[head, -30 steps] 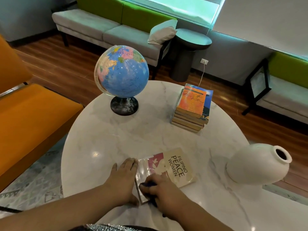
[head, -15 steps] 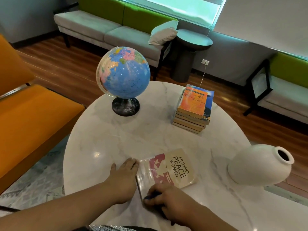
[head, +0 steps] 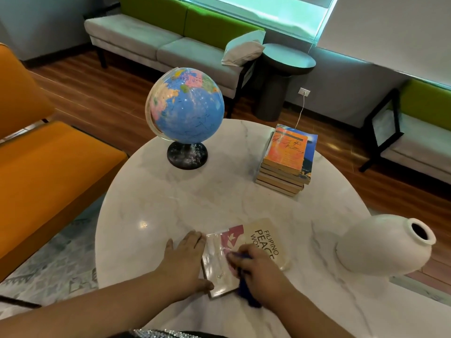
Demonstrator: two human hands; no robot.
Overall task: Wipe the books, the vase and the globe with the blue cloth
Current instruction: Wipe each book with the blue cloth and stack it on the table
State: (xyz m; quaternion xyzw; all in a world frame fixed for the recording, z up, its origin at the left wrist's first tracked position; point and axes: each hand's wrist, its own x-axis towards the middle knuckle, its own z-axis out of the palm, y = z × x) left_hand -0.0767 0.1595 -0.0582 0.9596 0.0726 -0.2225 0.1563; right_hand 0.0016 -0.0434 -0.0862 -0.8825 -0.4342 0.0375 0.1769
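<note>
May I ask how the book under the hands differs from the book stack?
The single book lies alone at the near edge; the book stack is several high, farther back. The single book's cover is beige and pink; the book stack's top cover is orange and blue. Both lie flat on the table.

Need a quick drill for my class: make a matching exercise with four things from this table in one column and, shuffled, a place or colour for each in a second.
Things
1. globe
2. book stack
3. vase
4. blue cloth

Places and colours
A. white, at the near right of the table
B. gripped by the right hand on the near book
C. far left, on a dark base
D. far right, orange cover on top

Pairs: 1-C, 2-D, 3-A, 4-B
</note>
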